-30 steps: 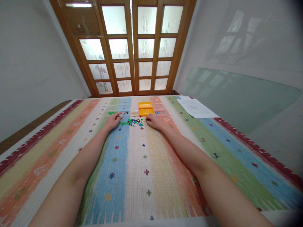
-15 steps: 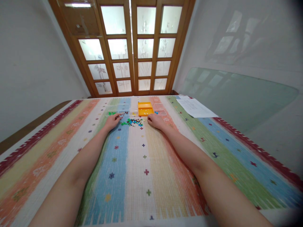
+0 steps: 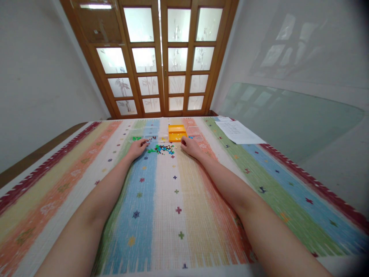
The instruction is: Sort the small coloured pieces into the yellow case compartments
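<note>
A small heap of tiny coloured pieces [image 3: 163,148], green, blue and dark, lies far out on the striped cloth. My left hand [image 3: 138,146] rests at the heap's left edge, fingers curled and pinched at the pieces; what it holds is too small to see. My right hand [image 3: 189,145] lies to the right of the heap, fingers curled, close under an orange tray [image 3: 177,132]. Clear shallow trays [image 3: 142,136] stand beside the orange one, one with green pieces in it.
A striped, many-coloured cloth [image 3: 178,200] covers the whole table. A printed sheet of paper [image 3: 238,132] lies at the far right. Wooden doors with frosted panes [image 3: 161,61] stand behind the table, with a white wall to the left and a glass sheet leaning on the right.
My right hand has slid a little up and to the right, away from the heap toward the orange tray. The left hand has hardly moved.
</note>
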Demonstrator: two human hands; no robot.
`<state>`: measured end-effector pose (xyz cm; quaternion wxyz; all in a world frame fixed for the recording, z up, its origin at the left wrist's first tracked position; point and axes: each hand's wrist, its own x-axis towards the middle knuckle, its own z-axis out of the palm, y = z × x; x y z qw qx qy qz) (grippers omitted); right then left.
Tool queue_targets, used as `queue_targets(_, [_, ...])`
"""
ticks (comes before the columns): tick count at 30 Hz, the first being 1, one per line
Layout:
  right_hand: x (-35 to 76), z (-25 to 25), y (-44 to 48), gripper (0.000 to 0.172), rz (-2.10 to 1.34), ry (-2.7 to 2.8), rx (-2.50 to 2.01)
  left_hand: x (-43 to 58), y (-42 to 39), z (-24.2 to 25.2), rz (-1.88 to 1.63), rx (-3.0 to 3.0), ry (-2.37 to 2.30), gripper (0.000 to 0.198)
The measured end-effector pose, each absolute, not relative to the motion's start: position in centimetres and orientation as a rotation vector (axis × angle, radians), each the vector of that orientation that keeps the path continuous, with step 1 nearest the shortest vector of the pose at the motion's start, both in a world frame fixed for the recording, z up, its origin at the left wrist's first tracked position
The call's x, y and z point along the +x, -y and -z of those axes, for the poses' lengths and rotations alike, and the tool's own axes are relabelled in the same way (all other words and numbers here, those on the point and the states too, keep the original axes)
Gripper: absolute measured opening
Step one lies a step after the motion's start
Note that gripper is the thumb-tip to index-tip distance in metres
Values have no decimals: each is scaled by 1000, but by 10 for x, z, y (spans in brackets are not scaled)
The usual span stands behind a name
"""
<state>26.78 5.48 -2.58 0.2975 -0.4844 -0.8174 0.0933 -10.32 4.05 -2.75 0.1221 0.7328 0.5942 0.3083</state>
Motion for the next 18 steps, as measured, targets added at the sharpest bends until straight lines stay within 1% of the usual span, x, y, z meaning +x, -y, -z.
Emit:
queue_targets(10, [268, 29, -61, 13, -256, 2052, -1255, -101, -38, 24, -866, 2159, -1752, 38])
queue_targets(18, [270, 26, -69, 15, -248, 1722, -1239, -100, -38, 25, -850, 2152, -1755, 36])
